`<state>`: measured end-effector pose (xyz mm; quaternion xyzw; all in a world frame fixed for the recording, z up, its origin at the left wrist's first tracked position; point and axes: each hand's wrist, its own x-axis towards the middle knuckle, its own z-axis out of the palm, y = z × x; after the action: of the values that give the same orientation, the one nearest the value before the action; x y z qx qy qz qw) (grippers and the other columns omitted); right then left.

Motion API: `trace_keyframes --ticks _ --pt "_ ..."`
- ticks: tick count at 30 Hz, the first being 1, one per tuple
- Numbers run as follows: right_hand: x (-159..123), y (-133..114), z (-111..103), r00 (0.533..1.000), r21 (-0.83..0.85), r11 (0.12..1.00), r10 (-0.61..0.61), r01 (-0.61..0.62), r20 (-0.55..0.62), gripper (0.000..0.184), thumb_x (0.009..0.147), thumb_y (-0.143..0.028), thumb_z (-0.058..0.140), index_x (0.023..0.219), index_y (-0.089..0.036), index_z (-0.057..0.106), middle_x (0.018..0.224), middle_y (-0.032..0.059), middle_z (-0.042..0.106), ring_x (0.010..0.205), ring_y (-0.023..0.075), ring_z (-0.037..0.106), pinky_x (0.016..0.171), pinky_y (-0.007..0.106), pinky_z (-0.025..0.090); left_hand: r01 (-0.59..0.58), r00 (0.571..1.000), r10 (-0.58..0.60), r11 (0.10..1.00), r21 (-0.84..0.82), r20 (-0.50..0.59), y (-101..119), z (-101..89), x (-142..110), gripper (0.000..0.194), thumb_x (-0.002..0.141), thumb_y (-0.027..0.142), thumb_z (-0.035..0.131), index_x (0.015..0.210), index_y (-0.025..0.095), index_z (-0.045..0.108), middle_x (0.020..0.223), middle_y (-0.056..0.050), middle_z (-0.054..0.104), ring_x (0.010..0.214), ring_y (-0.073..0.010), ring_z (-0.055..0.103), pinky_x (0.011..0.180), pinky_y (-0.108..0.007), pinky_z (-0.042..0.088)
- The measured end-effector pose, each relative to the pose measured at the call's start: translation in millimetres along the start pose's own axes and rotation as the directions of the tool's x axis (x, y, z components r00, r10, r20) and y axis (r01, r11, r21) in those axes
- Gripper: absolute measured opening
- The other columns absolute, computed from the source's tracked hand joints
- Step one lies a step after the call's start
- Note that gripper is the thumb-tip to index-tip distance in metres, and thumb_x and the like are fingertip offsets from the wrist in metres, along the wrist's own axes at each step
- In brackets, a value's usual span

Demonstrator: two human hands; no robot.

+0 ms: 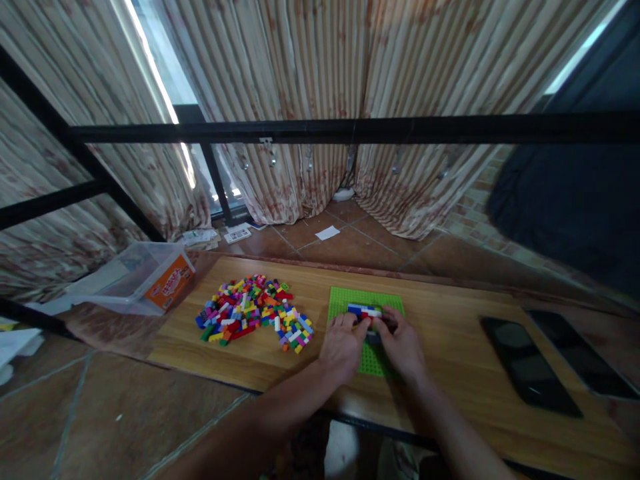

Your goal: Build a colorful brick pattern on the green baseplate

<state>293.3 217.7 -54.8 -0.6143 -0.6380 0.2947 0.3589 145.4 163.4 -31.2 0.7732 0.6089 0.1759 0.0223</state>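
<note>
A bright green studded baseplate (365,295) lies on the wooden table in front of me. On it is a small build of toy bricks (364,310) in blue, white and red, partly covered by my fingers. My left hand (343,347) is bent around the build's left and near side, its thumb pressed against the bricks. From the right, my right hand (404,343) pinches the other end with thumb and fingers. Both hands are closed, and the exact bricks under the fingertips are hidden. A heap of loose multicoloured bricks (250,310) lies to the left.
The wooden tabletop (450,347) carries a dark phone (530,367) at the right, beside another dark flat device (583,350). A clear plastic box (135,277) with an orange label sits at the left end. A black metal rail (320,131) and striped curtains stand beyond.
</note>
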Motion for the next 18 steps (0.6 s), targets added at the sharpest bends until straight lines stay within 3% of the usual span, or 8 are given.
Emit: trace_keyframes --ticks 4,8,13,18 --pt "1 3 -11 1.0 0.059 0.998 0.003 -0.003 -0.003 0.054 0.085 -0.051 0.044 0.12 -0.012 0.059 0.101 0.0141 0.071 0.091 0.0251 0.067 0.083 0.04 0.05 0.069 0.99 -0.092 0.978 -0.198 -0.109 -12 -11.0 -14 0.052 0.091 0.017 0.045 0.142 0.021 0.036 0.117 -0.01 0.056 0.107 -0.0239 0.053 0.095 -0.04 0.046" --pt "2 4 -22 0.997 -0.017 0.998 -0.055 0.054 -0.061 0.055 0.087 -0.053 0.041 0.118 -0.012 0.06 0.097 0.014 0.071 0.088 0.0255 0.066 0.08 0.039 0.051 0.118 0.972 -0.174 0.942 -0.314 -0.158 -21 -24.1 -43 0.051 0.088 0.014 0.047 0.138 0.021 0.041 0.121 -0.01 0.054 0.114 -0.0242 0.051 0.1 -0.042 0.046" --pt "-5 -3 -30 0.983 -0.139 0.979 -0.163 0.151 -0.081 0.053 0.089 -0.052 0.038 0.117 -0.012 0.06 0.103 0.016 0.07 0.086 0.0261 0.066 0.08 0.042 0.051 0.094 0.986 -0.132 0.946 -0.309 -0.105 -28 -29.3 -92 0.047 0.086 0.014 0.049 0.132 0.023 0.049 0.128 -0.01 0.054 0.12 -0.0236 0.051 0.104 -0.043 0.046" --pt "-15 -2 -23 0.925 -0.297 0.881 -0.378 0.37 0.03 0.05 0.092 -0.051 0.038 0.124 -0.016 0.057 0.123 0.0147 0.062 0.11 0.0284 0.059 0.096 0.047 0.047 0.126 0.982 -0.155 0.962 -0.241 -0.108 -44 -29.6 -127 0.043 0.087 0.016 0.049 0.13 0.022 0.053 0.125 -0.01 0.058 0.117 -0.0232 0.055 0.1 -0.042 0.05"
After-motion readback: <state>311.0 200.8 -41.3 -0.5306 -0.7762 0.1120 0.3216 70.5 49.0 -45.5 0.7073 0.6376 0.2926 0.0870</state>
